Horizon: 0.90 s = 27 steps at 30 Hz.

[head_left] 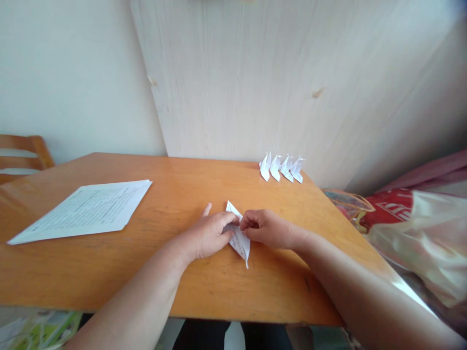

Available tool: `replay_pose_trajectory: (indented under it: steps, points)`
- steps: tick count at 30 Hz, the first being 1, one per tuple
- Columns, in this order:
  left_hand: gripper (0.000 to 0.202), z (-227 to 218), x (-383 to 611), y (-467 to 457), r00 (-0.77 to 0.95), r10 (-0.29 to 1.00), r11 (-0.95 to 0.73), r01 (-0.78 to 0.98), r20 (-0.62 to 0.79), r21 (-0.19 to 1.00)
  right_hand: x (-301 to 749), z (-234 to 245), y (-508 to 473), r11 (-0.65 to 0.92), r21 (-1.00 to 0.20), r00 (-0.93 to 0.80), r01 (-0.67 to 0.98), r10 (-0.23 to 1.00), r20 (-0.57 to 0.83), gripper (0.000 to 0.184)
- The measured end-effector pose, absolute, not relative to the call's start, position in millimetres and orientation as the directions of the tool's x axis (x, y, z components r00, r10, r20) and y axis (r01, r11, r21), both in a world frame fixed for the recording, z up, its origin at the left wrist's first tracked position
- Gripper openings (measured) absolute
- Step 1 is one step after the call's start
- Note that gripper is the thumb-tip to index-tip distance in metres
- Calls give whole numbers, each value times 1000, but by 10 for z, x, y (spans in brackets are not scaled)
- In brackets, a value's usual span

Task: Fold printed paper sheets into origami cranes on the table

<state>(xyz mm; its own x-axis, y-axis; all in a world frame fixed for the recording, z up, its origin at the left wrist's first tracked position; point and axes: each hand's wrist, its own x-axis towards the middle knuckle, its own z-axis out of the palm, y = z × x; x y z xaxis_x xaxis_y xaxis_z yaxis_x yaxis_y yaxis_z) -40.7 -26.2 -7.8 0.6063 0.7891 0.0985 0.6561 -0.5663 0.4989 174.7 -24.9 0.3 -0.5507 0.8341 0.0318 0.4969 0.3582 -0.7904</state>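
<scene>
A folded piece of printed white paper (240, 244) lies on the wooden table in front of me, with a pointed tip at the top and a thin tail at its lower end. My left hand (209, 233) presses and grips its left edge with thumb and fingers. From the right, my right hand (268, 228) pinches the paper's other edge near its middle. The fingertips of both hands nearly meet over the paper and hide part of it.
Several folded paper figures (280, 168) stand in a row at the table's back right. A stack of printed sheets (91, 206) lies at left on the table (204, 180). A chair (25, 150) is beyond it; bags (408, 218) sit off the right edge. A pale board leans behind.
</scene>
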Motion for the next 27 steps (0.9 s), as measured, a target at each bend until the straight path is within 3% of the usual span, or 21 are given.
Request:
replay_pose_trajectory:
  steps: [15, 27]
  points:
    - [31, 32, -417, -309, 613, 790, -517, 667, 0, 537, 1765, -10, -449, 414, -585, -573, 697, 813, -106, 2]
    - [36, -2, -439, -306, 613, 790, -513, 654, 8, 556, 1764, 70, -449, 427, -535, -585, 729, 795, -164, 8]
